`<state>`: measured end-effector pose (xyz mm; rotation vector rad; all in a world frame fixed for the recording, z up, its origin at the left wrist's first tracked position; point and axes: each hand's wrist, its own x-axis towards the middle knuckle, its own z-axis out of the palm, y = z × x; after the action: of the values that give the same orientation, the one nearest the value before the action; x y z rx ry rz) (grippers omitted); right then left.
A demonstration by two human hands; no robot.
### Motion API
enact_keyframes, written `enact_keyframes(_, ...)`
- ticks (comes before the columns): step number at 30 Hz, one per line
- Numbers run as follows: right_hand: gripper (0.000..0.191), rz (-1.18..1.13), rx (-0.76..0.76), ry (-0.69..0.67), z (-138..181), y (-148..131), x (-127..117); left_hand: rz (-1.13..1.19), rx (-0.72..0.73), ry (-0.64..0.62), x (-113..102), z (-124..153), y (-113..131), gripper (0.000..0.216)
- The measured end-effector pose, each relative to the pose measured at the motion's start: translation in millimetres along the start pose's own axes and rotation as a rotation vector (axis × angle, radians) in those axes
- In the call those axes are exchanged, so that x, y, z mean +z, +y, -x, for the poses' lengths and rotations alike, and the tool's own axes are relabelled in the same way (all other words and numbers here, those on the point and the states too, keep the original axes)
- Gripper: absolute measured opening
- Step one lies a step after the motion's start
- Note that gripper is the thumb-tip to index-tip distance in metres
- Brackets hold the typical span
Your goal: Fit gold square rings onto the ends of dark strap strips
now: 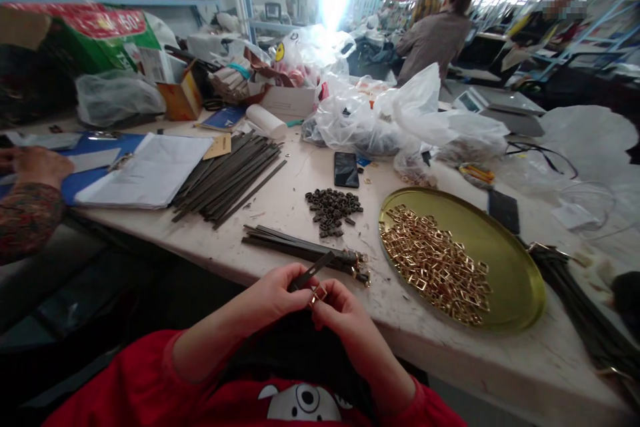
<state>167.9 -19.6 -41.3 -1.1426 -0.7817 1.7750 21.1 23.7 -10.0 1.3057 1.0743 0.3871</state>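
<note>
Datum: gold tray (517,280). I've got both hands left of it, on the wearer's side. Left hand (277,292) pinches a dark strap (321,268) between thumb and fingers, one end sticking up past the grip. Right hand (346,312) has thumb and fingertips closed on a small gold buckle (319,293), left thumb tip right by it. Can't tell from here if strap passes through it. My read: strap light, bendy across its flat, stiffer edgewise; hold by faces near the end. Buckle light, rigid, slick; pinch opposite bars. Neither looks fragile.
</note>
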Motion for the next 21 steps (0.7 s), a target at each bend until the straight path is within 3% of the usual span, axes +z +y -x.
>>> enact_keyframes(7, 0.025, -0.109, 0.041, -0.014, -5, 7, -4, -0.064, 0.016, 0.004, -1, -5, -2, 0.018)
enact_keyframes(13, 0.033, -0.112, -0.031, 0.055, -6, 3, -1, -0.089, 0.034, 0.094, 0, -11, -3, 0.017)
enact_keyframes(21, 0.026, -0.084, -0.138, 0.152, -18, 17, -3, -0.237, 0.102, 0.188, 5, -14, -3, 0.01)
